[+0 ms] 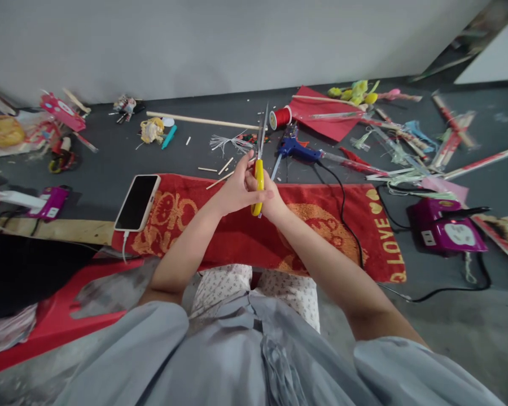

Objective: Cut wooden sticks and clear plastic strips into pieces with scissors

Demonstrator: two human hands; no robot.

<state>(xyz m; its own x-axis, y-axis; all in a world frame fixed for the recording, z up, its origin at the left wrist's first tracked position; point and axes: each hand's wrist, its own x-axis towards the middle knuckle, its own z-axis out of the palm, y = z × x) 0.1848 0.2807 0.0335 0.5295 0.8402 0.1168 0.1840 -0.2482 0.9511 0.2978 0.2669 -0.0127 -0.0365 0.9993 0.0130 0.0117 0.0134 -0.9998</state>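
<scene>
Both my hands meet above a red towel [237, 231] spread on the grey floor. My right hand [271, 206] is closed round the yellow handles of a pair of scissors [259, 186], whose blades point up and away from me. My left hand [237, 189] is closed against the same spot, fingers pinched near the handles; whatever small thing it holds is hidden. A few thin wooden sticks [220, 172] lie just beyond the hands.
A phone [137, 202] on a cable rests on the towel's left end. Beyond lie a blue glue gun [294, 148], a red thread spool [280, 117], a long wooden stick [203, 120] and craft scraps. A purple power strip [446, 232] sits right, another purple box [51, 202] left.
</scene>
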